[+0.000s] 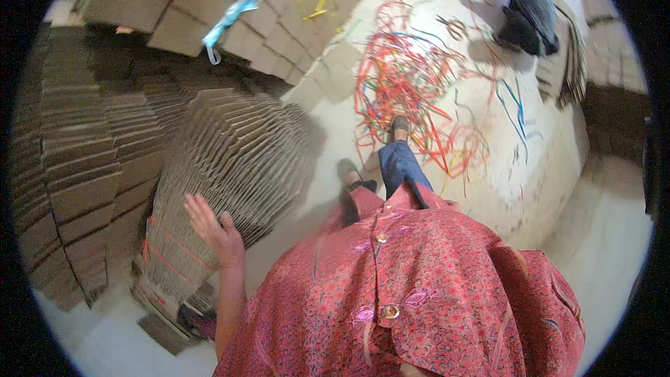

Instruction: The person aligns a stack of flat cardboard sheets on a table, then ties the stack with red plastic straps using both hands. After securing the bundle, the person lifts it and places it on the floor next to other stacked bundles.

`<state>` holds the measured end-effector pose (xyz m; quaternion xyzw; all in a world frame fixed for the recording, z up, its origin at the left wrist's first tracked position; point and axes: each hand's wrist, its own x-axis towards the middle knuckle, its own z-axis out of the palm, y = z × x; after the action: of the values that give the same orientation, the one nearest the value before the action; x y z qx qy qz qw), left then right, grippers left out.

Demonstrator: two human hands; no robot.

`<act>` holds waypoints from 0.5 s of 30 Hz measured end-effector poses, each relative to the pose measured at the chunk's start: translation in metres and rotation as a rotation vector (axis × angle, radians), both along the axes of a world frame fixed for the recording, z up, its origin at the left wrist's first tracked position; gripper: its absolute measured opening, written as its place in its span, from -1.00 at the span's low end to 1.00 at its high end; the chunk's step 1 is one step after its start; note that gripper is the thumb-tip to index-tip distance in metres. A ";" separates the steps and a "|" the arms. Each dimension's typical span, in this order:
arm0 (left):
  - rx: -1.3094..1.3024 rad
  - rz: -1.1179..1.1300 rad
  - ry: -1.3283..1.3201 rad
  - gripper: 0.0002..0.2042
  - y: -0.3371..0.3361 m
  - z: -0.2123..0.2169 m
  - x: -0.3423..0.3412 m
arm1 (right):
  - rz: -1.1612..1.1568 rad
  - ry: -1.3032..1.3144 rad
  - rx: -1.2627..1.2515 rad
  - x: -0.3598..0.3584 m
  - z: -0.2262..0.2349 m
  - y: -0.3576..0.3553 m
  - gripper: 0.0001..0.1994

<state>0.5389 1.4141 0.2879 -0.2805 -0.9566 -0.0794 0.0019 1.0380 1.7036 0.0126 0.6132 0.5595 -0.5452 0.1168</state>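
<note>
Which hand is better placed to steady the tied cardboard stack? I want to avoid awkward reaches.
Left, most likely. The left hand is open, right against the cardboard stack bound with red string. The right hand is out of view.

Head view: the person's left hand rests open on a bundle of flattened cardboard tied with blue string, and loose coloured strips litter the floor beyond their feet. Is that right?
Not quite. The head view shows the string around the cardboard bundle is red, not blue. The rest holds: the left hand lies open against it, and coloured strips litter the floor beyond the feet.
</note>
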 end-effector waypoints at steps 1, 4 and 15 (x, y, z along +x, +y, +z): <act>-0.005 0.017 -0.007 -0.34 -0.001 0.004 0.001 | -0.034 0.001 0.005 0.015 -0.003 -0.020 -0.69; -0.028 -0.008 -0.014 -0.36 0.002 0.007 0.002 | -0.162 0.033 0.002 0.052 -0.017 -0.073 -0.69; -0.046 -0.086 0.118 -0.41 -0.010 -0.016 -0.012 | -0.345 0.248 -0.102 0.006 0.017 -0.188 -0.66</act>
<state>0.5266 1.4045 0.2722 -0.3253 -0.9435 -0.0406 0.0484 1.0439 1.5153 0.0296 0.6215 0.4280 -0.6559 -0.0171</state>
